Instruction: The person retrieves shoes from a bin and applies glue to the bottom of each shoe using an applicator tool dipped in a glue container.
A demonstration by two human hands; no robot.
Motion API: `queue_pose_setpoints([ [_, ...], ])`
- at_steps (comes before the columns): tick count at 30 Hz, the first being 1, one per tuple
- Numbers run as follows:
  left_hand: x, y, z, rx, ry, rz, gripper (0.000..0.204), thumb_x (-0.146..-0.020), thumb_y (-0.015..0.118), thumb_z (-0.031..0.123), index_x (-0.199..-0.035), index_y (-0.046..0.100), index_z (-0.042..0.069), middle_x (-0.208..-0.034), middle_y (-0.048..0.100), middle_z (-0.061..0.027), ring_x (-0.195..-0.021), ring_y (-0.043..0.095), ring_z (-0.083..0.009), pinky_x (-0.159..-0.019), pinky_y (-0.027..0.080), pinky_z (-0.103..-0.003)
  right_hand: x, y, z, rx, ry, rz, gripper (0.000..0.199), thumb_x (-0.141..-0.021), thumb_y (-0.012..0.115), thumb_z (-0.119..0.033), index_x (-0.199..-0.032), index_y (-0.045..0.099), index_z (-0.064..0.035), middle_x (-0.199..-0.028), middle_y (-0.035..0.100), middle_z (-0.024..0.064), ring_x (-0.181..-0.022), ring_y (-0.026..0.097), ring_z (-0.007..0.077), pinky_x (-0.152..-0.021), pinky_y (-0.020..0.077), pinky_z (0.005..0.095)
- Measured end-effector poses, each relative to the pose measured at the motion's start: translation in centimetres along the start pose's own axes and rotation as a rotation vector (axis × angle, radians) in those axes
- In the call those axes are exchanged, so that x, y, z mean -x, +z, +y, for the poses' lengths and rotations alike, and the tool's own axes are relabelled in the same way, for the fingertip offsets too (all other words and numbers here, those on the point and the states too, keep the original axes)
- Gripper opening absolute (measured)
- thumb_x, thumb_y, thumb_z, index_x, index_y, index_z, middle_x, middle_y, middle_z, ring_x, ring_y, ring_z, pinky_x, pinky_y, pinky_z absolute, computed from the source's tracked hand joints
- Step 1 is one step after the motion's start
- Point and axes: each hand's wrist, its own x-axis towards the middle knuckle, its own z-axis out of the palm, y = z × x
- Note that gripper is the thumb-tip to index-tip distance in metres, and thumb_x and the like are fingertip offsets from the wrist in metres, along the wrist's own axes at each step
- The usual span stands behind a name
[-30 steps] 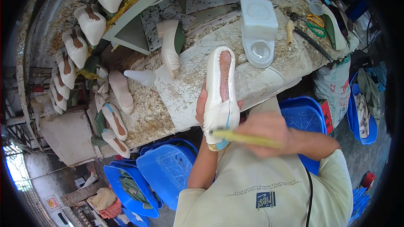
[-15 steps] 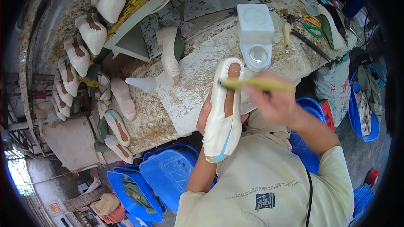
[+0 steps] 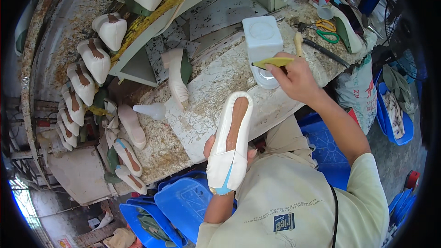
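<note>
Low in the centre, the left hand (image 3: pixel 216 144) had its fingers wrapped under a white shoe upper on its last (image 3: pixel 232 142), sole up, overhanging the desk's (image 3: pixel 206 110) near edge. Above and right, the right hand (image 3: pixel 296 78) pinched a yellow brush (image 3: pixel 273 62) with narrow fingers, its tip at a white container (image 3: pixel 262 48). Bare marble lay between them. Lasted shoes (image 3: pixel 92 59) lined the upper left rim.
</note>
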Motion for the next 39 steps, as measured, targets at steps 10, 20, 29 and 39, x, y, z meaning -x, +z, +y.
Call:
queue_pose_setpoints([
  [10, -1.2, -2.2, -3.2, -1.162, 0.392, 0.074, 0.084, -0.067, 0.082, 0.038, -0.134, 0.043, 0.008, -0.135, 0.039, -0.0202, -0.120, 0.046, -0.0357, -0.100, 0.043, -0.040, 4.9, 3.3, 7.8, -0.239, 0.328, -0.031, 0.022, -0.089, 0.063, -0.017, -0.098, 0.068, 0.0024, -0.071, 0.064, 0.0087, -0.058, 0.054, 0.0148, -0.054, 0.0432, 0.0297],
  [20, -2.9, -0.6, -2.4, -0.815, 0.373, 0.180, 0.083, -0.069, 0.082, 0.023, -0.137, 0.037, 0.006, -0.135, 0.041, -0.0149, -0.117, 0.050, -0.0298, -0.096, 0.047, -0.037, 3.0, 2.2, 4.0, -0.914, 1.011, -0.134, 0.026, -0.086, 0.064, -0.018, -0.066, 0.049, -0.0107, -0.053, 0.042, -0.0045, -0.040, 0.036, 0.0060, -0.036, 0.0245, 0.0222],
  [29, -4.3, -1.2, -2.7, 0.120, 0.151, 0.172, 0.063, -0.084, 0.068, 0.018, -0.138, 0.036, 0.011, -0.130, 0.047, -0.0130, -0.111, 0.053, -0.0234, -0.092, 0.050, -0.037, 6.1, 6.4, -11.6, -0.459, 0.179, -0.037, 0.013, -0.088, 0.062, -0.006, -0.095, 0.063, 0.0046, -0.070, 0.061, 0.0097, -0.058, 0.058, 0.0157, -0.052, 0.0443, 0.0312],
  [39, -3.9, -2.4, -0.1, -0.399, 0.196, 0.205, 0.093, -0.059, 0.087, 0.007, -0.137, 0.036, 0.004, -0.120, 0.054, -0.0089, -0.103, 0.056, -0.0174, -0.087, 0.051, -0.031, 7.9, 6.5, -15.3, -0.399, -0.034, -0.161, 0.007, -0.084, 0.066, -0.001, -0.089, 0.063, 0.0020, -0.070, 0.061, 0.0102, -0.056, 0.059, 0.0194, -0.050, 0.0446, 0.0281],
])
